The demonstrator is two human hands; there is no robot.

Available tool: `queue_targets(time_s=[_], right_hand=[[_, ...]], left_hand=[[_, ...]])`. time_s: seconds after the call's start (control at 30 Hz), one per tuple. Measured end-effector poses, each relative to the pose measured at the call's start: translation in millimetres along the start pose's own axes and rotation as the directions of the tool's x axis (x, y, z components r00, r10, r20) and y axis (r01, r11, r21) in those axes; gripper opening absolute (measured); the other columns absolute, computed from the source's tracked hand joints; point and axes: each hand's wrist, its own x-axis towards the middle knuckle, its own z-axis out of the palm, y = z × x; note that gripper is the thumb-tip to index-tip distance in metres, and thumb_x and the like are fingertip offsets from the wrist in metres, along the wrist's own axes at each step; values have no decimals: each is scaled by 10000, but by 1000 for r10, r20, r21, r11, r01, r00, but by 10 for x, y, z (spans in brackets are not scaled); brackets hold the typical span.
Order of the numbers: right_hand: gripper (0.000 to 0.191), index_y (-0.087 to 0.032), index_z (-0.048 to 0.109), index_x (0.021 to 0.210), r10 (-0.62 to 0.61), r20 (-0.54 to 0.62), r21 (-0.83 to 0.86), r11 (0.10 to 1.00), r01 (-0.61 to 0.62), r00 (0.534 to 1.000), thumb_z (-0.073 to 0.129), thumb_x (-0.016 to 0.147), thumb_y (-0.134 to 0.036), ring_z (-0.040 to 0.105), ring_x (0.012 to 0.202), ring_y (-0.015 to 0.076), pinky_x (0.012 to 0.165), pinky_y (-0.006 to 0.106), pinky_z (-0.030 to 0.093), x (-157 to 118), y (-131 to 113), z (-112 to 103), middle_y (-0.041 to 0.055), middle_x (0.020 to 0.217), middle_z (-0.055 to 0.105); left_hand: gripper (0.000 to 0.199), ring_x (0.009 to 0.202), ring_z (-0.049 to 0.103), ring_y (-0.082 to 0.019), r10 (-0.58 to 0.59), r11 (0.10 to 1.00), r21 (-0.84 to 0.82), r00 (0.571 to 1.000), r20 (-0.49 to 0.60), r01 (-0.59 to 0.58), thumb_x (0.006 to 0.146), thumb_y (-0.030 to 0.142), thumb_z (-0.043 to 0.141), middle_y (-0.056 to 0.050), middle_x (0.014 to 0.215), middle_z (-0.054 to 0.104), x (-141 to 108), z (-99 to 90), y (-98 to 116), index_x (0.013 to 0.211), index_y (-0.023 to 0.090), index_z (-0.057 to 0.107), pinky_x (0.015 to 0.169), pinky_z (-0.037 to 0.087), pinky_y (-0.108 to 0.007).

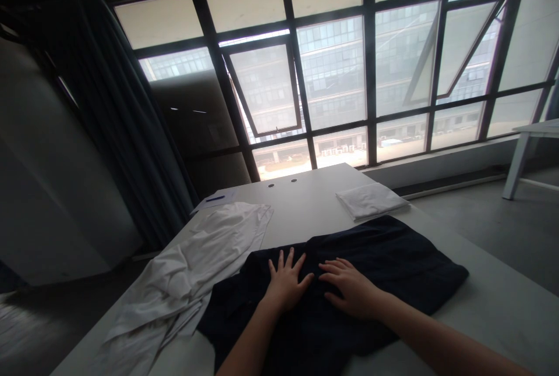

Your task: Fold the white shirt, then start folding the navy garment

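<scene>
A dark navy garment (388,254) lies spread over the near part of the white table (305,207). My left hand (287,284) rests on its middle, palm down, with the fingers spread. Just to the right, my right hand (351,287) is also on the dark cloth, fingers stretched out and slightly bent, pointing left. Neither hand holds anything. Rumpled white cloth (187,271) lies along the left side of the table, beside the dark garment. Behind the garment on the right is a folded white cloth (371,199).
Papers with a blue pen (215,198) lie at the table's far left corner. Two round dark holes show near the far edge. A dark curtain (117,114) hangs at left, large windows stand behind, and another white table (519,158) is at right.
</scene>
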Motion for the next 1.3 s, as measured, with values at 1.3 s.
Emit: queue_targets(time_s=[1.3], right_hand=[[480,-296,644,1364,1,4,-22,1000,0,1000,599,908,-435,459,1430,327,1221,560,257,10,9,1,91,1529,546]], left_hand=[[764,1550,7,-444,19,1000,-4,999,-31,-19,961,811,235,-40,1716,89,47,84,-51,1612,412,252,1161,35,-760]])
